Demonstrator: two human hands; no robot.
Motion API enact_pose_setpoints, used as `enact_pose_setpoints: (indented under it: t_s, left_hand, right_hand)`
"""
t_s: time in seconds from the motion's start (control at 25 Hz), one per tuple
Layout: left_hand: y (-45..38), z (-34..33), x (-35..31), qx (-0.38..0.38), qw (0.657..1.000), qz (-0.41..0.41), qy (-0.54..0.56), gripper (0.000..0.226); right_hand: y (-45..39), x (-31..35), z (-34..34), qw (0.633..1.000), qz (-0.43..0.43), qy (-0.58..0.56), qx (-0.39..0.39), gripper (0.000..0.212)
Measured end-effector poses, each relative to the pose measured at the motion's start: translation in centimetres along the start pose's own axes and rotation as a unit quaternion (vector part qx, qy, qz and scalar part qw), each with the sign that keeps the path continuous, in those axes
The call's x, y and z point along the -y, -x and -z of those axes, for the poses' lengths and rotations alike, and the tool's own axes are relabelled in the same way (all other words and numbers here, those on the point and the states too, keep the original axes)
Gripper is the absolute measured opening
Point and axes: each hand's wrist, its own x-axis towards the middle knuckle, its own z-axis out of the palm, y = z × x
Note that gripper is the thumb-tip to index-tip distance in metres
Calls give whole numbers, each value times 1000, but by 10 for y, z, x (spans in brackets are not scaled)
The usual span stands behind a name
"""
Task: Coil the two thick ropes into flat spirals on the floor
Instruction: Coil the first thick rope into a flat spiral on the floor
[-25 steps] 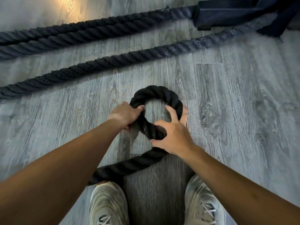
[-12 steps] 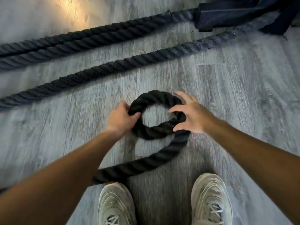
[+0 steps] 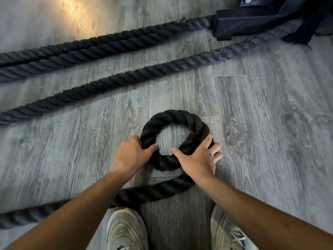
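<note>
I am at the very start of the first spiral: the black rope (image 3: 173,121) lies on the grey wood-look floor (image 3: 270,141) as a single closed ring just ahead of my pale trainers (image 3: 126,230), its tail running back under my right wrist and off to the left past my toes. My left hand (image 3: 132,156) grips the ring's left side, fingers curled over the outside and the thumb hooked inside the hole, which I judge is there to pin the centre so it cannot unwind. My right hand (image 3: 198,159) lies mostly flat over the right side where the tail meets the ring, thumb reaching into the hole and fingers spread and fairly straight over the outer edge, pressing the next wrap snug, not clutching it. Half a second ago that hand sat higher on the ring with the wrist out to the right; it has since slid down and round toward me, and the tail now hugs the ring more closely. The second rope's long runs (image 3: 126,78) lie straight across the floor beyond, well apart from the ring, leading to a dark metal anchor frame (image 3: 252,20).
</note>
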Motion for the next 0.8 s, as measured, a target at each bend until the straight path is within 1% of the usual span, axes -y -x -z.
enact_pose_setpoints:
  t_s: [0.08, 0.12, 0.16, 0.2, 0.28, 0.32, 0.36, 0.4, 0.44, 0.48, 0.52, 0.56, 0.6, 0.64, 0.68, 0.72, 0.76, 0.8]
  left_hand:
    - [-14, 15, -4, -20, 992, -16, -121, 93]
    - [-25, 22, -9, -45, 988, -20, -149, 100]
    - [-37, 31, -16, -54, 988, -22, -140, 99]
    - [-49, 39, -23, -36, 994, -36, -97, 92]
    - [-63, 49, -38, 47, 996, -80, 1, 68]
    - [-67, 50, -42, 83, 992, -99, 17, 56]
    - [-71, 48, -44, 95, 989, -114, 16, 46]
    - [-71, 46, -42, 90, 989, -117, 10, 41]
    - [-69, 41, -33, 82, 990, -110, 23, 39]
    - [-63, 37, -24, 82, 991, -90, 60, 40]
    - [-54, 31, -12, 93, 986, -69, 116, 43]
    - [-42, 26, -1, 106, 982, -47, 149, 49]
    - [-32, 20, 8, 119, 977, -38, 171, 56]
    - [-24, 17, 15, 126, 978, -42, 158, 63]
    - [-22, 12, 21, 135, 976, -50, 161, 66]
    - [-22, 12, 21, 143, 973, -45, 173, 64]
    - [-25, 12, 19, 155, 966, -38, 203, 59]
    - [-27, 13, 16, 162, 964, -35, 208, 55]
  right_hand:
    - [-7, 5, 2, 999, 33, 10, -15, 131]
    - [-10, 7, 3, 999, 45, 14, -21, 127]
    - [-11, 9, 1, 998, 58, 21, -21, 124]
    - [-10, 8, -1, 997, 74, 33, -15, 121]
    - [-11, 8, -4, 992, 114, 55, 10, 118]
    - [-17, 10, 0, 990, 130, 55, 23, 118]
    - [-26, 14, 6, 987, 147, 57, 38, 119]
    - [-39, 19, 15, 982, 166, 71, 58, 121]
    - [-53, 26, 26, 973, 188, 99, 88, 123]
    - [-66, 33, 38, 958, 216, 138, 128, 126]
    - [-78, 41, 52, 937, 244, 179, 173, 127]
    - [-85, 46, 63, 915, 271, 209, 212, 126]
    - [-88, 47, 71, 899, 295, 219, 237, 124]
    - [-88, 44, 73, 897, 311, 202, 239, 124]
    - [-83, 37, 71, 913, 310, 157, 214, 124]
    - [-72, 27, 63, 938, 290, 103, 158, 124]
    - [-57, 12, 50, 961, 256, 66, 80, 123]
    - [-38, -6, 35, 975, 214, 58, 3, 123]
